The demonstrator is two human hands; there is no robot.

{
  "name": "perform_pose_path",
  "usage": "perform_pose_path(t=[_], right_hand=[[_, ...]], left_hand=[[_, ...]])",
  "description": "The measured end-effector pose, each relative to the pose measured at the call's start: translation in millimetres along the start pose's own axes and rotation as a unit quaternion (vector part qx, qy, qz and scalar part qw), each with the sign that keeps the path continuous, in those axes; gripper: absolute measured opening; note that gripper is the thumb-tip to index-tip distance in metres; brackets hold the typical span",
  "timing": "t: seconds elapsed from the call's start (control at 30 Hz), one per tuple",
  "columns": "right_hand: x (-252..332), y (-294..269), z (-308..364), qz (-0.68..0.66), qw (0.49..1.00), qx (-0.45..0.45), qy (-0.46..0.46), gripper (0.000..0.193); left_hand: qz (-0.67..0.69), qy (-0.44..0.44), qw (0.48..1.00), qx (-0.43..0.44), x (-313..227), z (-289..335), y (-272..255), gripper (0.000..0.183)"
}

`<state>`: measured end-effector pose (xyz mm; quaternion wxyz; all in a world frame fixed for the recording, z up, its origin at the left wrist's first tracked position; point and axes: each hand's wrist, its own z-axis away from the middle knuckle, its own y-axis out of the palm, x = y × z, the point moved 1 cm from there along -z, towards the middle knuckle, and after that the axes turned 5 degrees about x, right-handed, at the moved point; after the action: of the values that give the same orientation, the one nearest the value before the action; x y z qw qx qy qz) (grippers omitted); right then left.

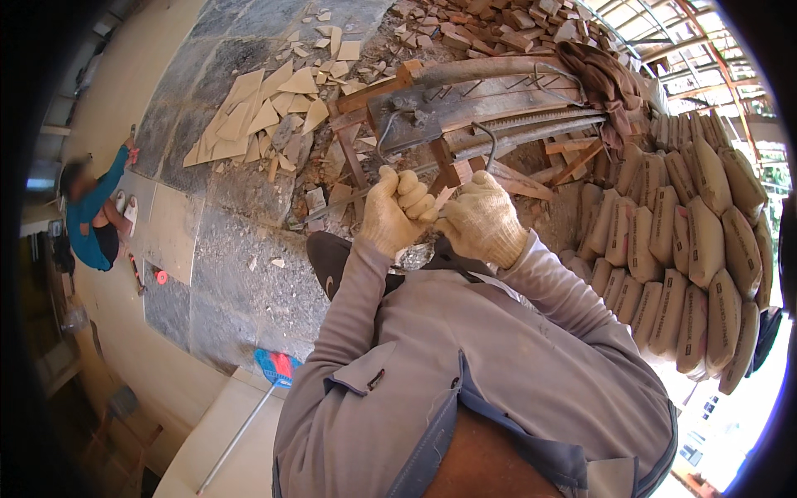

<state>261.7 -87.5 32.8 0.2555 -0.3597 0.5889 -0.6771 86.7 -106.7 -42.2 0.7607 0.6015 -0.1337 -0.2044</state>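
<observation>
My left hand [397, 212], in a cream knitted glove, is closed in a fist in front of my chest. A thin bent steel rod [379, 148] rises from its top and hooks over toward the wooden bench. Close beside it, my right hand [483, 217], gloved alike, is closed below another bent steel rod [493, 146] with a hooked upper end. Whether the two rods are one piece is hidden by my fists. Just beyond them stands the rough wooden bench [407, 112], with a dark plate and short bent pieces on it. Long ribbed steel bars [531, 137] lie along the bench.
Broken tiles [266, 112] and brick rubble [498, 29] cover the ground beyond. Stacked cement bags [664, 241] stand at right. A brown cloth [610, 87] hangs over the bench's end. At left, another person [95, 216] squats by a hammer [137, 274]. A blue-headed broom [274, 368] lies nearer.
</observation>
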Motion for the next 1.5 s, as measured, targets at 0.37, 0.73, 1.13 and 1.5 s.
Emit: perform_pose_path(t=[0.37,0.73,1.13,1.5], right_hand=[[-33.9,-30.5,-14.5,-0.023,0.99,0.068,-0.125,0.021],[-64.4,-64.3,-25.9,-0.114,0.959,-0.005,-0.258,0.024],[-128.3,-43.0,15.3,-0.905,0.41,-0.013,0.114,0.05],[-147.2,-107.5,-34.9,-0.914,0.391,-0.064,-0.091,0.028]], left_hand=[[-0.048,0.09,0.995,-0.01,14.9,-3.0,4.8,0.046],[0.169,0.172,0.966,0.095,22.8,-5.6,22.8,0.036],[-0.085,0.271,0.943,0.171,64.0,-37.4,108.4,0.045],[-0.302,0.388,0.87,0.039,12.1,-34.2,180.5,0.04]])
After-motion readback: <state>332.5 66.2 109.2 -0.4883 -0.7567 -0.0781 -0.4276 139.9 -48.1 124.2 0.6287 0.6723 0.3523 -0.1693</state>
